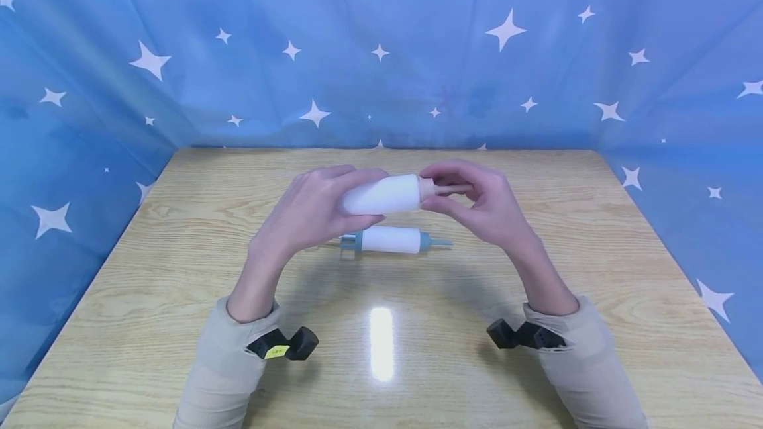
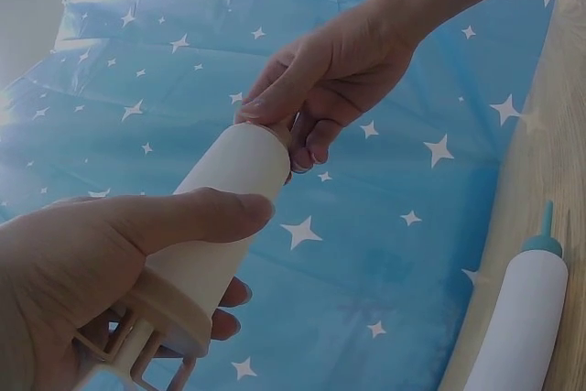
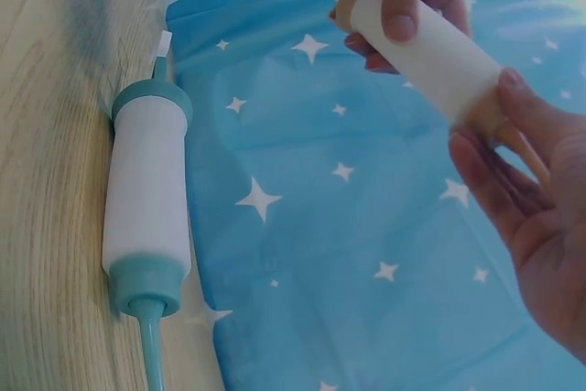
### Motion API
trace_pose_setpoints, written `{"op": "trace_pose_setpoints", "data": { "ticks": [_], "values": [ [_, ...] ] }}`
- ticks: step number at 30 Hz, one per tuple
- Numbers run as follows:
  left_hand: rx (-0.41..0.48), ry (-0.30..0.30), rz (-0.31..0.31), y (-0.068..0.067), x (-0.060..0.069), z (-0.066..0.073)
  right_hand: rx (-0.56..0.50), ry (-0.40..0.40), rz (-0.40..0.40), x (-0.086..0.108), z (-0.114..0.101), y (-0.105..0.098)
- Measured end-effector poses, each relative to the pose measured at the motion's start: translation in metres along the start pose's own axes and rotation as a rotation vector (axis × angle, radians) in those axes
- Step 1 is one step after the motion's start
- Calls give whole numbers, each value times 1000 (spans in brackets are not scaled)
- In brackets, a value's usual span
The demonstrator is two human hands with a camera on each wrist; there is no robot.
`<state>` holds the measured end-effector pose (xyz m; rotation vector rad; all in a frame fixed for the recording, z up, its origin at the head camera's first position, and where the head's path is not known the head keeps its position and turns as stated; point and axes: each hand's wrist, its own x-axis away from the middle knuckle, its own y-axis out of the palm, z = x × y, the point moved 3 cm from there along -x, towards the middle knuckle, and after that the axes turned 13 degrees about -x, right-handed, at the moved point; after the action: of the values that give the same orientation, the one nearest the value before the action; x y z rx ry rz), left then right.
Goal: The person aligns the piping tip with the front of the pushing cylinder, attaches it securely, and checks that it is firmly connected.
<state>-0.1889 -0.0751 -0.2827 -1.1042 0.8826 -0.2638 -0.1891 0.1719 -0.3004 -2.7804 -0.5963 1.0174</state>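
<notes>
My left hand [image 1: 316, 207] grips a white tube-shaped dispenser [image 1: 387, 195] around its body, holding it above the table. In the left wrist view, a beige collar [image 2: 169, 309] with open frame-like loops shows at its near end. My right hand [image 1: 479, 198] pinches the beige cap [image 1: 426, 188] at the other end, thumb and fingers on opposite sides. A thin beige nozzle [image 1: 450, 189] points from that cap toward the right palm. Below the hands, a similar white dispenser with teal ends [image 1: 390, 240] lies on the table, its thin teal nozzle [image 3: 151, 350] pointing right in the head view.
The wood-grain table [image 1: 179, 323] spreads under both arms. Blue cloth with white stars [image 1: 381, 85] hangs behind it and along both sides. A black camera [image 1: 301, 343] is strapped on the left sleeve, another [image 1: 503, 334] on the right.
</notes>
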Motion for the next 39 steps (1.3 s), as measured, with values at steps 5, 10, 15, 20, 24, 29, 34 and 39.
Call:
{"op": "trace_pose_setpoints", "data": {
  "ticks": [5, 10, 15, 20, 24, 29, 34, 39],
  "values": [
    [-7, 5, -10, 0, -1, 1, -7, -5, -29, 0, -2, -1],
    [-3, 7, -5, 0, 0, 1, -6, -11, -47, 1, -3, -3],
    [6, 12, 1, 1, 1, 1, 8, -10, -44, 0, -1, -2],
    [3, 14, 1, 2, 0, 1, 45, 16, -36, 1, -1, -2],
    [2, 20, 2, 1, 0, 2, 71, 21, -31, 2, 0, -3],
    [-6, 24, 4, 1, -1, 3, 68, 11, -9, 1, 0, -2],
    [-6, 18, 2, 1, 0, 2, 30, -15, 19, 0, 0, 0],
    [-4, 21, 8, 1, 0, 2, 13, -19, 22, 0, -2, 1]
  ]
}}
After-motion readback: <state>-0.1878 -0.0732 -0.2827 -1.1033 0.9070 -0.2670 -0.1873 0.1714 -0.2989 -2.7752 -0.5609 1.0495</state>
